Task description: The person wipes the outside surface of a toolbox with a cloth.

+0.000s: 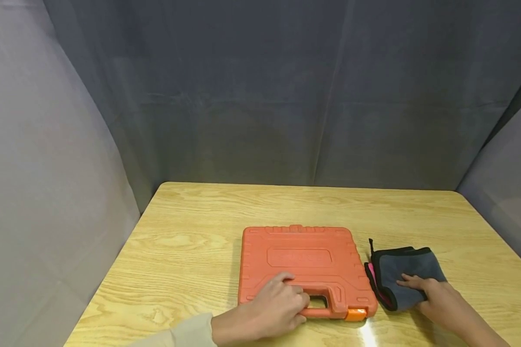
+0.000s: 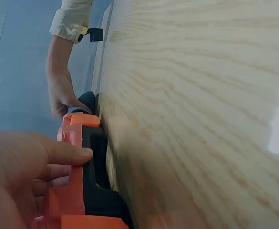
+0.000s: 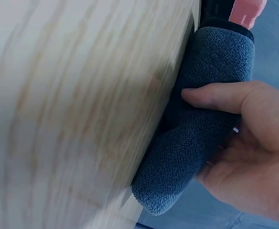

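Note:
A red plastic tool case lies flat on the wooden table, its handle and orange latch toward the near edge. My left hand grips the case's handle; in the left wrist view the thumb presses the handle's front side. Just right of the case is a folded dark grey-blue towel with black edging and a bit of pink at its left side. My right hand pinches the towel's near right part, the thumb on its front fold and the fingers over the top.
The wooden table has rounded far corners. A dark curtain hangs behind it, with pale grey cloth walls at the left and right.

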The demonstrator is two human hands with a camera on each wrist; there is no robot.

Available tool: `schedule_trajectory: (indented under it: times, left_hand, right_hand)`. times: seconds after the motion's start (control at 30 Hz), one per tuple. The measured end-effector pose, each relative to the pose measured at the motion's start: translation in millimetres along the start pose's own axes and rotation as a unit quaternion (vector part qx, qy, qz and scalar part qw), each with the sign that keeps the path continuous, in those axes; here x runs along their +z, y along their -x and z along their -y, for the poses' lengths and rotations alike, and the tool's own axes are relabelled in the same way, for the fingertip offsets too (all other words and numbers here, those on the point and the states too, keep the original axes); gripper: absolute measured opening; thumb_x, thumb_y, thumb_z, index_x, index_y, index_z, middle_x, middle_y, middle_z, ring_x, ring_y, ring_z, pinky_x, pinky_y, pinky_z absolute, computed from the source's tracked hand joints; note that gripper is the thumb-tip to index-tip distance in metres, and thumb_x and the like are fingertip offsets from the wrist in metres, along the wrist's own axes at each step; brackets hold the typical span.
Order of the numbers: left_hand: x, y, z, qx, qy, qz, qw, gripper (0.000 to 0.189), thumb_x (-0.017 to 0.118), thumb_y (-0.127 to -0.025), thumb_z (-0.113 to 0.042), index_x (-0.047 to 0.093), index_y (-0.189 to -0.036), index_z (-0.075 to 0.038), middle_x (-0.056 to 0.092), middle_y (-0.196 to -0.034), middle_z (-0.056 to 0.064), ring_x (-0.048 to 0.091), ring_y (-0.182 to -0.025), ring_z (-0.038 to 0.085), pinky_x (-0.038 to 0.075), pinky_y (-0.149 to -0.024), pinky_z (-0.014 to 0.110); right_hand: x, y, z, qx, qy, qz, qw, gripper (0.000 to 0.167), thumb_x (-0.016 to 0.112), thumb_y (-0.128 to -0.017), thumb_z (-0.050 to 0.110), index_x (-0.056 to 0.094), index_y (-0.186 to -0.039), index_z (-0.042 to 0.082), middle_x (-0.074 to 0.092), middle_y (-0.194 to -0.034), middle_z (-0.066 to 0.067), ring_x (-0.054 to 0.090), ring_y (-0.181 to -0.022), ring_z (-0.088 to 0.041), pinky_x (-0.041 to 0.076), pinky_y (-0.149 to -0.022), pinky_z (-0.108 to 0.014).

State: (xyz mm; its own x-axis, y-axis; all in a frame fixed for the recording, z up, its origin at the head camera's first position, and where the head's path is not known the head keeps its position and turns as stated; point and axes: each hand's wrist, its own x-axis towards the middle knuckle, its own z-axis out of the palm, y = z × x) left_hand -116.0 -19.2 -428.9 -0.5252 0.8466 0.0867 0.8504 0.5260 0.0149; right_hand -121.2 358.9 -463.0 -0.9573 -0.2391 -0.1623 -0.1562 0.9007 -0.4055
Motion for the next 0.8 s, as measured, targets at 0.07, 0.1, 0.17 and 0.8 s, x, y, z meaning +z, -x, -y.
schedule_trajectory:
  times: [0.07, 0.1, 0.17, 0.8]
  left_hand:
    - [0.4, 0.1, 1.9, 0.000, 0.011, -0.002, 0.9999, 0.013, 0.079, -0.087, -0.034, 0.075, -0.091, -0.023, 0.068, -0.083, -0.016, 0.060, -0.078, -0.006, 0.039, -0.105, 0.030]
    - [0.5, 0.2, 3.2, 0.001, 0.021, 0.001, 0.9998, 0.013, 0.079, -0.087, -0.034, 0.075, -0.091, -0.023, 0.068, -0.084, -0.017, 0.060, -0.077, -0.007, 0.039, -0.105, 0.029]
    - [0.1, 0.8, 6.7, 0.007, 0.048, 0.011, 0.9988, 0.011, 0.077, -0.090, -0.033, 0.076, -0.095, -0.023, 0.068, -0.085, -0.018, 0.058, -0.077, -0.009, 0.038, -0.106, 0.029]
    - [8.5, 19.6, 48.0, -0.095, 0.349, -0.116, 0.9249, 0.025, 0.050, -0.105, -0.007, 0.066, -0.123, -0.013, 0.062, -0.115, -0.006, 0.054, -0.096, 0.003, 0.049, -0.082, 0.020]
  right_hand:
    - [0.1, -1.2, 0.1, 0.001, 0.010, 0.004, 0.9999, 0.056, 0.062, -0.070, -0.019, 0.066, -0.124, -0.008, 0.055, -0.130, -0.036, 0.054, -0.066, -0.023, 0.035, -0.055, -0.029]
    - [0.2, -1.7, 0.1, 0.001, 0.014, 0.006, 0.9999, 0.056, 0.063, -0.070, -0.018, 0.066, -0.124, -0.008, 0.055, -0.129, -0.036, 0.060, -0.074, -0.031, 0.037, -0.057, -0.031]
    - [0.6, -2.5, -0.1, 0.001, 0.020, 0.009, 0.9998, 0.055, 0.064, -0.070, -0.018, 0.066, -0.124, -0.008, 0.056, -0.129, -0.036, 0.063, -0.089, -0.039, 0.040, -0.062, -0.036]
    - [2.6, -4.6, -5.2, -0.005, 0.013, 0.013, 0.9998, 0.052, 0.064, -0.075, -0.016, 0.067, -0.125, -0.004, 0.055, -0.128, -0.037, 0.063, -0.083, -0.043, 0.043, -0.058, -0.034]
